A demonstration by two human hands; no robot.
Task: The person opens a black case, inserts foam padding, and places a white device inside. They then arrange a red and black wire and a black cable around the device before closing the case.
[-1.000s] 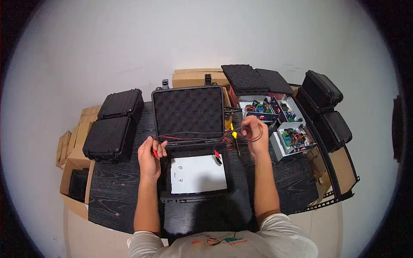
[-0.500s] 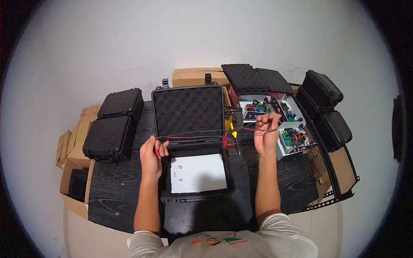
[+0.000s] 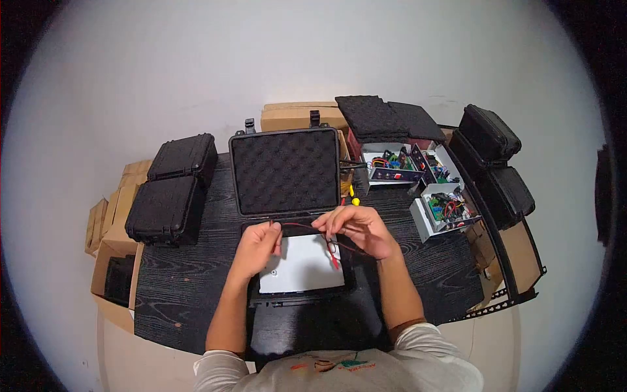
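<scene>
Over an open black hard case [image 3: 285, 173], I hold a thin red and black test lead [image 3: 298, 225] between both hands. My left hand [image 3: 258, 249] is closed, pinching the lead at thumb and forefinger. My right hand [image 3: 361, 230] grips it further along with bent fingers, and a loop curves around below them. A red end of the lead [image 3: 335, 262] dangles beneath my right hand, above the white panel [image 3: 297, 277] in the case's base. Part of the panel is hidden by my hands.
Two shut black cases [image 3: 164, 208] stand left, beside a cardboard box [image 3: 136, 271]. Right are several white housings [image 3: 424, 225] with circuit boards and wires. Foam sheets [image 3: 388, 119] lie behind them. A yellow-handled screwdriver [image 3: 355, 201] is partly covered. More black cases [image 3: 506, 196] sit far right.
My hands have come closer together and lower, over the panel. The lead, stretched out wide before, is now gathered, with a red end hanging below my right hand.
</scene>
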